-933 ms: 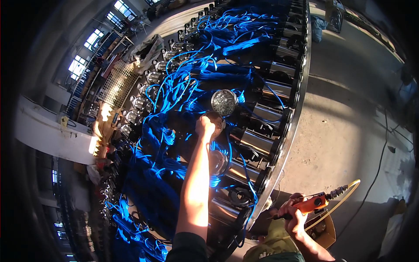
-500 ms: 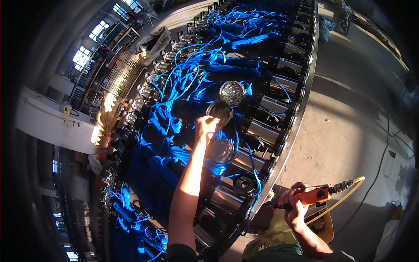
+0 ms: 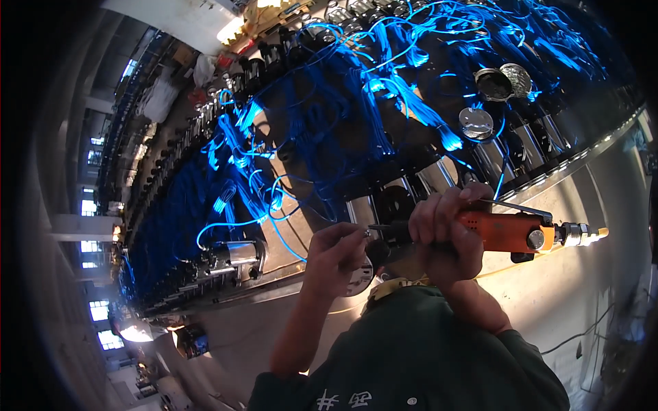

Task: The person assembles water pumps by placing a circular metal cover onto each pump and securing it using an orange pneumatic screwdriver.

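Left hand [image 3: 336, 259] off round dark metal dish [image 3: 493, 86], now pinched by tip [image 3: 378, 227] of orange power tool [image 3: 506, 231], right hand [image 3: 447, 231] still gripping it.

right fingers [image 3: 426, 220] around orange power tool [image 3: 504, 231]; left fingers [image 3: 343, 243] near tip [image 3: 381, 227]

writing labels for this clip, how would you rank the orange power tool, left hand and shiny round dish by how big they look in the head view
1. orange power tool
2. left hand
3. shiny round dish, probably farther from the camera
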